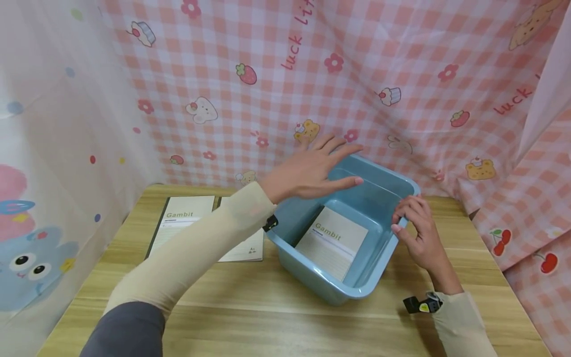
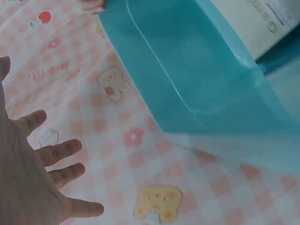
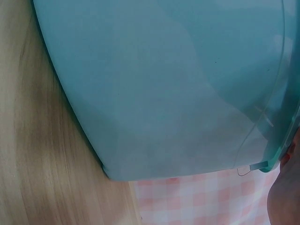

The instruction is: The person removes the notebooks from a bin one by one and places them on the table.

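Observation:
A light blue plastic bin (image 1: 372, 182) stands turned at an angle on the table. Inside it, flat on the bottom, lies a notebook (image 1: 334, 241) with "Gambit" on its cover. My right hand (image 1: 419, 230) grips the bin's right rim, fingers curled over the edge; only a sliver of that hand enters the right wrist view. Over the bin's far left side hovers my left hand (image 1: 308, 171), fingers spread, holding nothing. In the left wrist view its palm (image 2: 28, 183) appears apart from the bin wall (image 2: 164, 61).
Left of the bin, one Gambit notebook (image 1: 185, 210) lies on the wooden table (image 1: 223, 312), and beside it another notebook (image 1: 245, 250) is partly covered by my left forearm. A pink checked curtain (image 1: 267, 99) hangs close behind the bin.

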